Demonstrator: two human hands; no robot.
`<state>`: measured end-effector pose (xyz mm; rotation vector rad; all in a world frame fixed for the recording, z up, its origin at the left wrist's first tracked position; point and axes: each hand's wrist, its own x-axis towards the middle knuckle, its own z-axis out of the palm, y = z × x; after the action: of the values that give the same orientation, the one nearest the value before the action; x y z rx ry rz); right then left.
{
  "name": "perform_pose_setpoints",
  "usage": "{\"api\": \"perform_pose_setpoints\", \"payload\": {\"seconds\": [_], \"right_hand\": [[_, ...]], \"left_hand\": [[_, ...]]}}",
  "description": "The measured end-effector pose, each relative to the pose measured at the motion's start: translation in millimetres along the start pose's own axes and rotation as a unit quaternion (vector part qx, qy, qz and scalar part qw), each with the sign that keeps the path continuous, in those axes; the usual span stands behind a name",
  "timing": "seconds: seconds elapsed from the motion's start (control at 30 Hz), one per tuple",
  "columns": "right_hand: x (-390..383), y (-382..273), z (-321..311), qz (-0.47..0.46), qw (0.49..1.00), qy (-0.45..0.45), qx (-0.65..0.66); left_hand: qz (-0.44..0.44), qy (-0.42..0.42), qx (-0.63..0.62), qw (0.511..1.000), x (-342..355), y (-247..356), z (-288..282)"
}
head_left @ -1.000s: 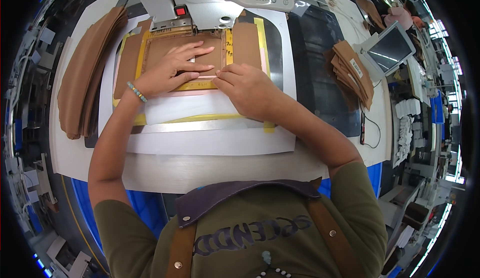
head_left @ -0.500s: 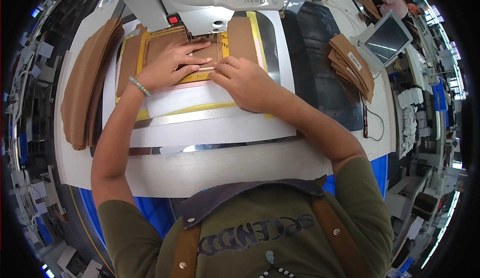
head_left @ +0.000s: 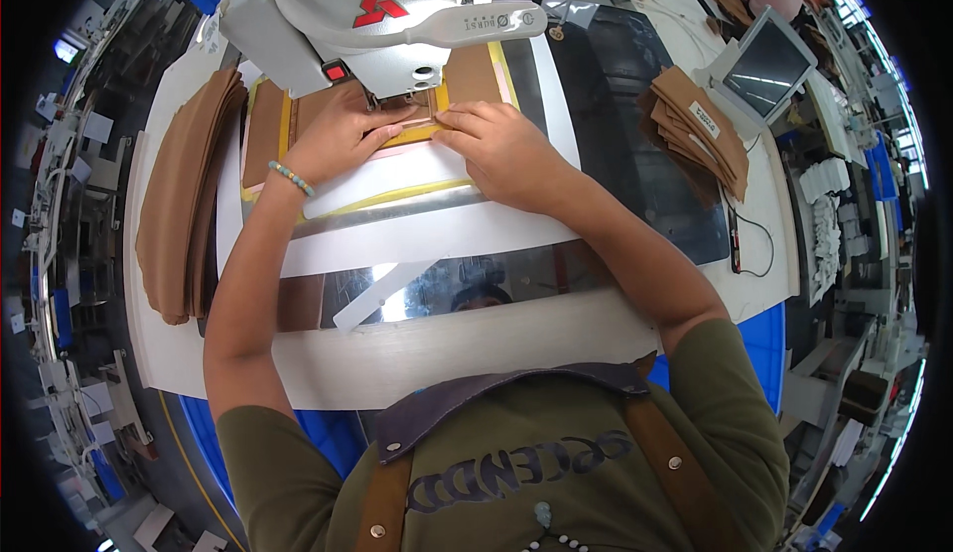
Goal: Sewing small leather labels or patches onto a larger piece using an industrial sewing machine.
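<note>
A yellow rectangular frame [head_left: 415,135] edging brown fabric [head_left: 472,77] now sits farther under the white machine head [head_left: 342,46]. Left hand [head_left: 342,137] lies spread; right hand [head_left: 508,150] touches the frame's corner, pinch unclear. Further sliding could trap left fingers.

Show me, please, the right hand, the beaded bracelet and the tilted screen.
Right hand [head_left: 510,153]: head view, back of the hand.
Beaded bracelet [head_left: 291,177]: head view, middle beads.
Tilted screen [head_left: 766,75]: head view, dark display face.
</note>
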<state>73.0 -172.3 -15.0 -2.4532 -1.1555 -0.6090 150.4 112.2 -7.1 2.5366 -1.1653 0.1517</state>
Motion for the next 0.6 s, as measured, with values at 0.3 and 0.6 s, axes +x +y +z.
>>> {"api": "perform_pose_setpoints", "payload": {"seconds": [0.3,0.6], "right_hand": [[-3,12,-8,0.069,0.996,0.018,0.050],[-8,5,-7,0.047,0.998,-0.006,0.049]], "left_hand": [[-0.067,-0.002,0.000,0.998,-5,5,10],[-0.125,0.095,0.071,0.985,-71,-51,-29]]}}
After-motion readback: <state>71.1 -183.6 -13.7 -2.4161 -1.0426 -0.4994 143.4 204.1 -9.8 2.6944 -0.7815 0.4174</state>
